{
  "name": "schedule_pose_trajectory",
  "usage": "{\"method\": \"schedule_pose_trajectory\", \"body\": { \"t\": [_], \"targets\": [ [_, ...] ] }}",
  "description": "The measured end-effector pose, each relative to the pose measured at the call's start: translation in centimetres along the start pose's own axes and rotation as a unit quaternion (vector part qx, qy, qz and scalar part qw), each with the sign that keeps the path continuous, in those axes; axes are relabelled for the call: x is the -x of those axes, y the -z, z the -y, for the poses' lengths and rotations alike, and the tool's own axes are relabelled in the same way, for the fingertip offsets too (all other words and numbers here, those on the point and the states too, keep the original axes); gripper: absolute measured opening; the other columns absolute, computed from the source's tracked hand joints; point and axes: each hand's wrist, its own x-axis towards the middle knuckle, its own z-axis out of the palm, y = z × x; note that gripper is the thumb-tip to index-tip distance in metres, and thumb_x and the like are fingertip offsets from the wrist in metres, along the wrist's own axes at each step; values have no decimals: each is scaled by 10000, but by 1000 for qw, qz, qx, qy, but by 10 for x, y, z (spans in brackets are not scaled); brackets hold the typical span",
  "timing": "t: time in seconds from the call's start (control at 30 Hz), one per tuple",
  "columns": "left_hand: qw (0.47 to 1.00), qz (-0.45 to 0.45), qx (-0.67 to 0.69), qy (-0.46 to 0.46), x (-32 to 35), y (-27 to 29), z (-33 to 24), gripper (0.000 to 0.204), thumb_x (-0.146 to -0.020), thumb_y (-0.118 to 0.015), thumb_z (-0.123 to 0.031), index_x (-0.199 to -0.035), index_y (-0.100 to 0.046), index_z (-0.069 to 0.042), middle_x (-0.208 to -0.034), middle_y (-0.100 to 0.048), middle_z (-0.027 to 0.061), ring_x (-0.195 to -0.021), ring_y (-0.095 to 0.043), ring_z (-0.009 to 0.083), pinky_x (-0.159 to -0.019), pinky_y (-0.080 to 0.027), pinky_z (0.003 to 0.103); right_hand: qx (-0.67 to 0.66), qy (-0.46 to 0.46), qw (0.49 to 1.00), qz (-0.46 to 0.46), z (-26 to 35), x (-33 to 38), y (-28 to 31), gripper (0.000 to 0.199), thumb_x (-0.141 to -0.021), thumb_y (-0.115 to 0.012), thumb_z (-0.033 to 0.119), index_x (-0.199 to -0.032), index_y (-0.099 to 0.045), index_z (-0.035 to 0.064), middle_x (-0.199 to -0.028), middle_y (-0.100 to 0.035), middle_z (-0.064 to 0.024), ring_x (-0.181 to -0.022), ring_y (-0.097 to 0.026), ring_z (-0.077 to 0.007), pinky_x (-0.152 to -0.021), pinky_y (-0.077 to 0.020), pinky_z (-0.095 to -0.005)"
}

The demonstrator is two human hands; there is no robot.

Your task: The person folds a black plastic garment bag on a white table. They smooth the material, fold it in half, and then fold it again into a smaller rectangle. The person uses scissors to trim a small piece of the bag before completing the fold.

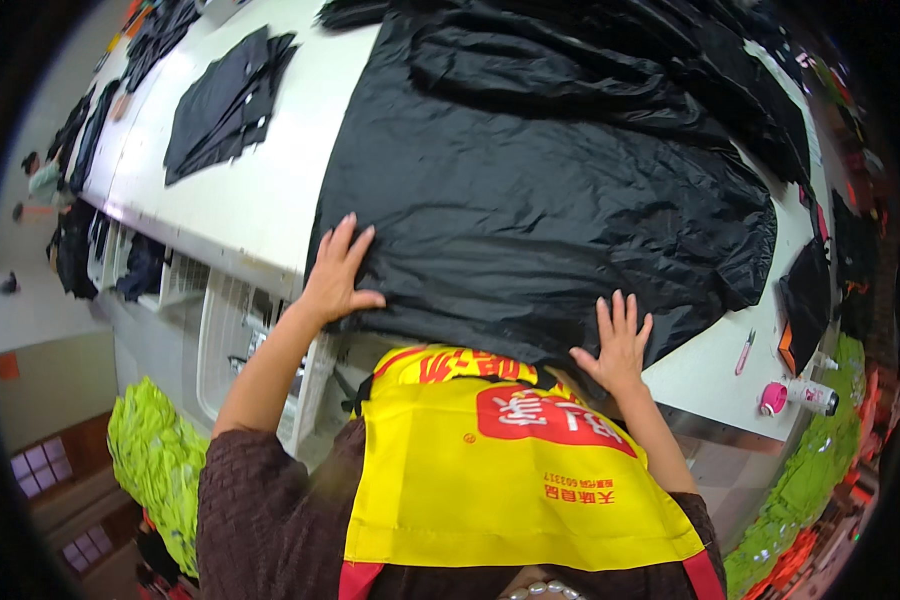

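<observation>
A large sheet of shiny black fabric (540, 190) lies spread over the white table (240, 190) in front of me. My left hand (337, 272) rests flat on its near left corner, fingers spread. At the fabric's near right edge, where it hangs over the table's front, my right hand (617, 345) presses down with fingers apart. Neither hand grips anything. I wear a yellow apron (500, 480) with red markings over a brown knitted top.
More black cut pieces (225, 100) lie farther along the table at the left. A pink-capped white bottle (798, 396) and a small pink tool (745, 352) sit at the right end. Bright green fabric (155, 460) is piled on the floor at left. Another person (42, 180) stands far off.
</observation>
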Motion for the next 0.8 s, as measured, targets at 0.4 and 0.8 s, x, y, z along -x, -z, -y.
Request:
{"method": "schedule_pose_trajectory", "body": {
  "t": [0.4, 0.8],
  "targets": [
    [995, 62, -82, -16, 97, 16, 10, 686, -660, -622, -87, -1313, -415, -127, -1367, -357, 144, -1277, -319, 308, -1037, -264, 458, 22, 41, 998, -44, -57, 83, 21, 656, -648, -529, -43, -1290, -426, 42, -1406, -314, -175, -1322, -246, -378, -1067, -180, -522],
    [999, 19, -24, -25, 104, 25, 18, 405, -699, -568, 12, -1096, -589, -62, -1080, -593, 117, -1001, -532, 298, -857, -455, 370, -47, 36, 996, -61, -94, 47, 16, 445, -751, -500, 12, -1189, -553, 70, -1257, -519, -139, -1237, -406, -332, -1039, -233, -483]
  ]
}}
